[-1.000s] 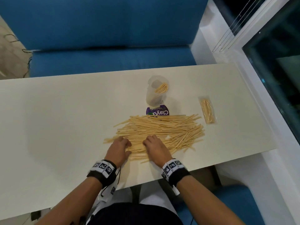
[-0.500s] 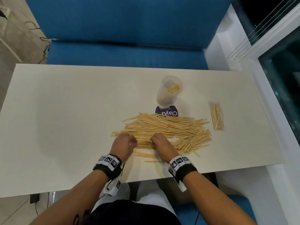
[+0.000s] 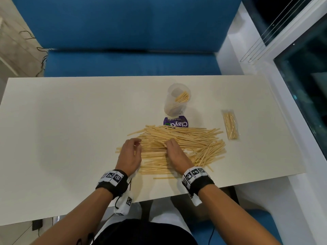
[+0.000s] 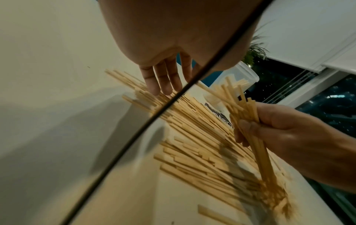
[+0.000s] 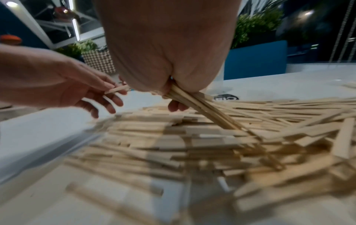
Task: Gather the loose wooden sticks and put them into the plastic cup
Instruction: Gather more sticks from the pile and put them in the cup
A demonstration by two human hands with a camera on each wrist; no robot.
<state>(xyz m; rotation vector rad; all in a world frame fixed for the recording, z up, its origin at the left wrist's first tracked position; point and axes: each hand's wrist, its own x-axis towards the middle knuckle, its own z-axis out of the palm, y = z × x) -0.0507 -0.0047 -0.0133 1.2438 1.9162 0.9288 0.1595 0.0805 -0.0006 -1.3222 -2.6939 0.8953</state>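
Observation:
Many loose wooden sticks [image 3: 191, 142] lie in a wide pile on the cream table [image 3: 70, 138]. Behind the pile stands the clear plastic cup [image 3: 177, 99] with a few sticks inside; it also shows in the left wrist view [image 4: 245, 76]. My right hand [image 3: 169, 145] grips a bundle of sticks [image 4: 244, 109], tilted with its left ends raised and its other ends still in the pile [image 5: 208, 112]. My left hand [image 3: 136, 144] hovers at the pile's left end, its fingers [image 4: 163, 82] straight and touching stick ends.
A purple label [image 3: 176, 123] lies between cup and pile. A sealed packet of sticks [image 3: 230, 125] sits at the right. A blue sofa [image 3: 123, 64] runs behind the table, and a white sill and window [image 3: 292, 85] lie to the right.
Both hands have moved farther into the pile. My right hand has closed round a bundle and raised one end of it. My left hand's fingers have straightened.

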